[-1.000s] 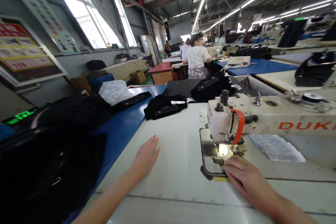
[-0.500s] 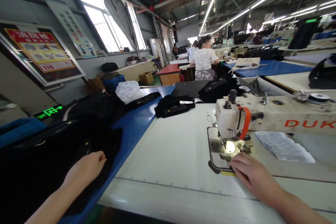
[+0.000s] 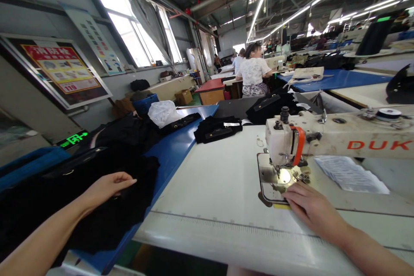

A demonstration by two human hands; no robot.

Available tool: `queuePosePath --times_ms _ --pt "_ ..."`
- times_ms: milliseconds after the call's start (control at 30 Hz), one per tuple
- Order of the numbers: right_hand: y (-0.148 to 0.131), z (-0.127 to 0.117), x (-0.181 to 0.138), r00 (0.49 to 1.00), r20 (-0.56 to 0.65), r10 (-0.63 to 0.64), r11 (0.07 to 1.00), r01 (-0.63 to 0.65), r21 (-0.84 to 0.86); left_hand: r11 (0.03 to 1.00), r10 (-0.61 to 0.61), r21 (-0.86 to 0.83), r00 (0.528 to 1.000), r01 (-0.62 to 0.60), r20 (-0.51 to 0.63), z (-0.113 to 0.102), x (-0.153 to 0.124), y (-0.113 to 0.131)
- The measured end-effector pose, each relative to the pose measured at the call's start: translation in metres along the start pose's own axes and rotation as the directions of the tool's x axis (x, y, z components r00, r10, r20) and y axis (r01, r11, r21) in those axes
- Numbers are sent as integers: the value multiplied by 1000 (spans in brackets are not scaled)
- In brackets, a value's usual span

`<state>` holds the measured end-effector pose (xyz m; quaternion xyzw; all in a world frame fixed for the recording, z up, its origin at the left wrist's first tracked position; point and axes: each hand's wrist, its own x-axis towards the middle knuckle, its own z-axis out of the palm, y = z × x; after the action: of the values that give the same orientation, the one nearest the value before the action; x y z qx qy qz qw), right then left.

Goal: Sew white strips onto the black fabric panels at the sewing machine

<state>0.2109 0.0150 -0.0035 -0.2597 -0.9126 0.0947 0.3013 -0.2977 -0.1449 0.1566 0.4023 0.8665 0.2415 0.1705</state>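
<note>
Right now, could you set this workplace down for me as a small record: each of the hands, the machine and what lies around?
Left hand: over black cloth; whether it grips is unclear
Right hand: fingers together beside the metal plate; anything held is hidden
Machine: white sewing machine with an orange strip, bright light at the needle area
Right of the plate: spread white slips
White table, far edge: folded black piece
Background: person in a white top, seen from behind
</note>
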Motion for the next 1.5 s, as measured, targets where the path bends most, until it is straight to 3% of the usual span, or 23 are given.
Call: queuePosePath --times_ms 67,167,333,500,600,733,833,933,967,1000,1033,1100,1133,1167,1267,1333,1400,1500 --pt "0 0 0 1000 11 7 1000 -7 -7 999 -13 -47 998 16 54 -1 -2 4" --pt "0 0 -1 1000 22 14 1000 -14 -17 990 -31 -138 998 37 47 2 -5 5" --pt "0 1 -1 1000 21 10 1000 -10 -18 927 -83 -371 994 52 -70 -4 -2 14" --pt "-1 0 0 1000 -7 2 1000 -2 -11 874 9 -482 993 -65 -118 -2 -9 70" --pt "-2 -2 2 1000 -9 2 1000 -2 -23 856 123 -504 992 -115 -16 40 -22 112" --pt "-4 -4 7 1000 -10 13 999 -13 -45 856 187 -511 968 -76 168 146 -32 143" --pt "-4 -6 9 999 0 32 997 -32 -64 853 267 -509 935 -117 234 216 -33 154" --pt "-5 -11 5 998 1 56 996 -56 -72 839 364 -500 905 -214 222 247 -34 160" --pt "-6 -13 2 998 -6 65 995 -66 -71 829 439 -465 876 -310 198 249 -34 160" --pt "-6 -16 -3 997 -18 76 995 -77 -69 802 547 -394 817 -450 180 249 -34 157" --pt "-6 -19 -8 995 -38 87 994 -90 -67 738 668 -286 721 -611 185 247 -34 152" --pt "-1 -27 -19 988 -95 118 990 -125 -68 497 839 -29 472 -867 271 246 -35 139" --pt "5 -32 -25 982 -131 138 986 -149 -76 378 864 76 382 -922 328 247 -35 132" --pt "12 -38 -31 972 -169 162 980 -179 -89 309 866 148 343 -939 364 250 -36 125" --pt "41 -61 -46 920 -285 268 931 -323 -169 234 880 271 322 -934 349 265 -39 114" --pt "59 -78 -52 870 -321 375 852 -460 -251 216 895 299 311 -929 319 276 -41 116" --pt "71 -93 -55 822 -270 502 753 -569 -331 216 902 313 311 -925 298 283 -41 122" --pt "76 -103 -56 778 -124 616 686 -607 -401 246 898 341 346 -907 272 289 -37 130"
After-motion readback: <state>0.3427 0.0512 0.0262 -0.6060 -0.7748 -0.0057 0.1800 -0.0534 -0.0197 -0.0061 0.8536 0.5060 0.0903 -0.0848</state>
